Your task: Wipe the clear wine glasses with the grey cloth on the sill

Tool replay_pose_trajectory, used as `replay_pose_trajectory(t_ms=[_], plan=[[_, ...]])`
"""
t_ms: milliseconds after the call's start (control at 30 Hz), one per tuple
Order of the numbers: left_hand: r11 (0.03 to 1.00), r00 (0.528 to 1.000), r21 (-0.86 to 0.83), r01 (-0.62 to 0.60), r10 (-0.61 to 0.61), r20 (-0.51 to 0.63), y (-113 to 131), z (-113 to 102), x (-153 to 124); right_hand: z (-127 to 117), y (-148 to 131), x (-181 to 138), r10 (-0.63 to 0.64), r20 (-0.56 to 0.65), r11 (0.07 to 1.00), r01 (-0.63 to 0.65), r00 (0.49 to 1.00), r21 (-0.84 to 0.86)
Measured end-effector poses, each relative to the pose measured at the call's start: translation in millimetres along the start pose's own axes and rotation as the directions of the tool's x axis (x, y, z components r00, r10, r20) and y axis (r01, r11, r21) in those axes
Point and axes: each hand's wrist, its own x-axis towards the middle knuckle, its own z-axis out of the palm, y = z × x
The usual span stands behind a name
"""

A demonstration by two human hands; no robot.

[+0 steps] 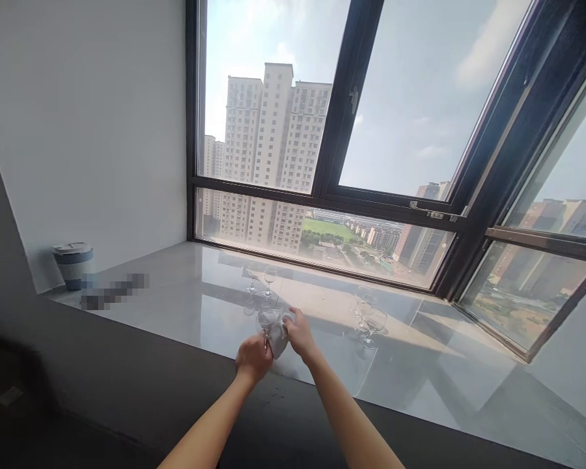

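Over the front part of the window sill, my left hand (254, 357) is closed round the lower part of a clear wine glass (267, 317), whose bowl points up. My right hand (300, 334) pinches a whitish cloth (277, 340) against the right side of that glass. The cloth hangs down between both hands and hides part of the glass. Behind them, two stemmed glasses stand upright on the sill, one of them a wine glass (270, 276). To the right of my right hand, more clear glasses stand close together, the nearest a wine glass (370, 324).
The glossy sill (166, 312) reflects light and ends in a front edge below my hands. A white and blue tub (73, 266) stands at the left end by the wall, beside a blurred-out patch. Dark-framed windows (322, 195) rise behind the sill.
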Motion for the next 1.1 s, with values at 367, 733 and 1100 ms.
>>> replay_pose_trajectory(t_ms=[367,733,1100], plan=[[0.68,0.968,-0.715,0.163,-0.25,-0.017,-25.7,-4.7,32.1,43.2,3.9,-18.5,-0.078,-0.044,0.988,0.083,0.996,0.129],[0.68,0.929,-0.699,0.222,-0.365,-0.061,-39.7,-4.8,35.4,75.3,-13.8,-27.5,0.044,-0.131,0.983,-0.019,0.99,0.181],[0.805,0.935,-0.555,0.212,-0.333,-0.125,-32.6,-6.0,32.5,6.0,1.6,-8.8,-0.077,-0.15,0.99,0.058,0.986,-0.126]])
